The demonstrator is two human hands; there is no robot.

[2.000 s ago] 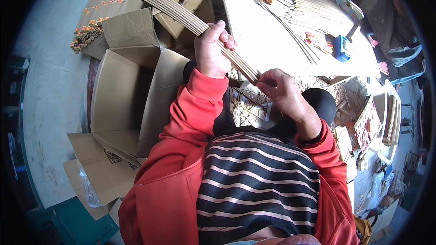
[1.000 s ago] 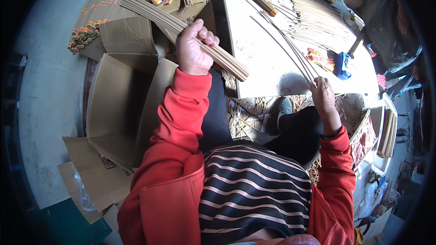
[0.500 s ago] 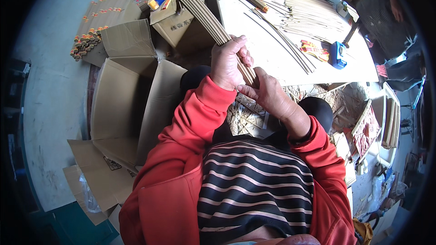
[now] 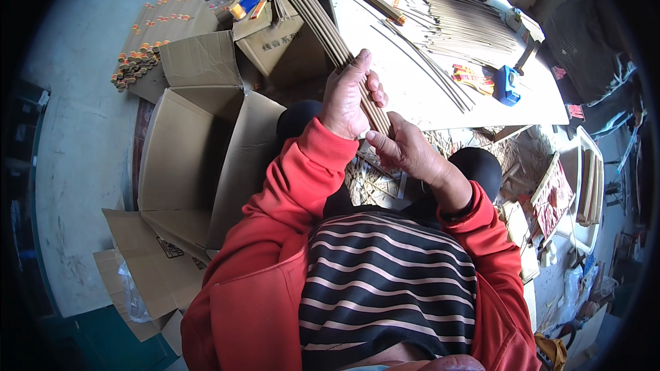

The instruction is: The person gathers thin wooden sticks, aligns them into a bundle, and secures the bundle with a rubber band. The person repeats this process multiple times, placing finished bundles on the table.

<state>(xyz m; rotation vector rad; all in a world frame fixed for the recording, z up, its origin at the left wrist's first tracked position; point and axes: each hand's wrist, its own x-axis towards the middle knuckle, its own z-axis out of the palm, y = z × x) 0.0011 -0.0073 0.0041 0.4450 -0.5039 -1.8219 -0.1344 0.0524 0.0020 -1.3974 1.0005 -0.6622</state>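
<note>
A slim bundle of brown incense sticks (image 4: 315, 19) slants across the view, its far end up and to the left. My left hand (image 4: 346, 102) is closed around the lower part, thumb on top and fingertips curled over the right side. At the near end, my right hand (image 4: 411, 149) has its thumb and fingers about the stick ends; the fingers' undersides are hidden. Ahead on the white table (image 4: 505, 111) lie many loose incense sticks (image 4: 474, 20), a few stray ones (image 4: 430, 69) and red-yellow paper bands (image 4: 473, 79).
An open cardboard box (image 4: 182, 151) stands at my left, with another carton (image 4: 278, 45) behind it. Banded incense bundles (image 4: 161, 24) are stacked at the far left. A blue tape dispenser (image 4: 509, 85) sits on the table. Broken sticks (image 4: 371, 178) litter the space between my knees.
My right hand has shifted slightly down and right along the bundle's near end, and its thumb has lifted a little. My left hand keeps its grip. The view has shifted slightly.
</note>
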